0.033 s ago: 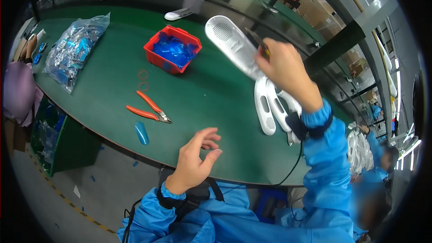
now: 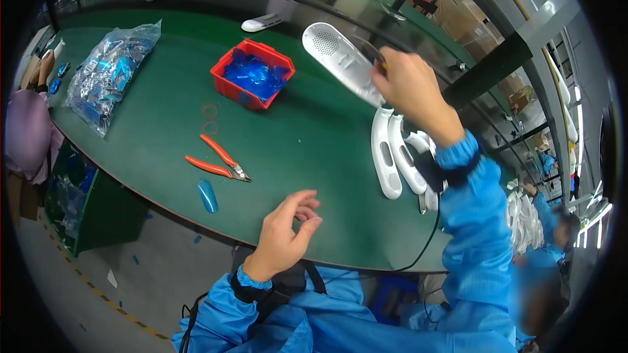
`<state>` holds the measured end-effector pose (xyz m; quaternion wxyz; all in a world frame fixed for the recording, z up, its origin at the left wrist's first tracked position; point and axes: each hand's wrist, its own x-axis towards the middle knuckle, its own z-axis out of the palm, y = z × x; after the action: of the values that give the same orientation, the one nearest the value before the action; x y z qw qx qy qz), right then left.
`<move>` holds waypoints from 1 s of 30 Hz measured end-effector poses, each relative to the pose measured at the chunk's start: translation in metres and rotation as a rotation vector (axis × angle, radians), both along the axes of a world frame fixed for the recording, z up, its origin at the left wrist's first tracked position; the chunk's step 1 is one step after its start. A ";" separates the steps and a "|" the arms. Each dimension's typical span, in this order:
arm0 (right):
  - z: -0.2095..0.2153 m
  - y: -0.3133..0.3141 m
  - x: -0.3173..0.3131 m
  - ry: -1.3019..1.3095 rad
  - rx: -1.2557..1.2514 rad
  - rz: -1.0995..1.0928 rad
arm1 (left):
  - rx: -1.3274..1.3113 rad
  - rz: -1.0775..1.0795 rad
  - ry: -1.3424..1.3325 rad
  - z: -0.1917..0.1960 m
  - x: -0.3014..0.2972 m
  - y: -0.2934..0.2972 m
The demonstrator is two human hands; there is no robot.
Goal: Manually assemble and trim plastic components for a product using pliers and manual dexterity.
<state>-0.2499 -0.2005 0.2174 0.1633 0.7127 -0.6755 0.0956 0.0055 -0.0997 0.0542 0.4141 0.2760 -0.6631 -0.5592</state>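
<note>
My right hand is closed around a thin, dark, pointed tool with a yellow part by the fingers; its exact kind is unclear. Beside that hand lies a long white plastic shell with a patch of small holes, its lower end near my thumb. Below my right wrist, several curved white plastic pieces with dark oval slots lie side by side, partly covered by my sleeve. My left hand hovers over the near table edge, empty, fingers loosely bent and thumb apart.
Orange-handled cutting pliers lie mid-left near a blue curved piece and two thin red rings. Behind them stands a red bin of blue film pieces. A clear bag of parts sits left. A black cable crosses the near edge.
My right hand has shifted slightly up, and the tool's tip has moved up and left. The white pieces appear slightly shifted. My left hand stays nearly in place.
</note>
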 end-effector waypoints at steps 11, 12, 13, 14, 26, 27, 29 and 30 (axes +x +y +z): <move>-0.092 -0.074 -0.089 -0.050 0.164 -0.207 | 0.013 0.060 -0.012 -0.006 -0.009 -0.012; -0.080 -0.066 -0.085 -0.151 0.123 -0.165 | 0.025 0.063 -0.027 -0.006 -0.007 -0.013; -0.066 -0.050 -0.080 -0.274 0.144 -0.094 | 0.024 0.040 -0.014 -0.007 -0.005 -0.014; -0.053 -0.029 -0.081 -0.280 0.134 -0.042 | 0.026 0.048 -0.022 -0.006 -0.004 -0.013; -0.028 0.131 -0.222 -0.686 -0.086 -0.553 | 0.045 0.038 -0.087 -0.005 -0.011 -0.005; -0.040 0.123 -0.245 -0.610 -0.078 -0.650 | 0.035 0.049 -0.113 -0.005 -0.011 -0.005; -0.056 0.115 -0.287 -0.518 -0.014 -0.840 | 0.013 0.034 -0.128 -0.005 -0.015 -0.008; -0.061 0.105 -0.289 -0.510 0.054 -0.895 | 0.044 0.035 -0.125 -0.005 -0.015 -0.008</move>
<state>-0.5392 -0.0957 0.1564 -0.0002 0.3119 -0.9349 0.1695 -0.0095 -0.1074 0.0491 0.3756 0.3311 -0.6701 -0.5479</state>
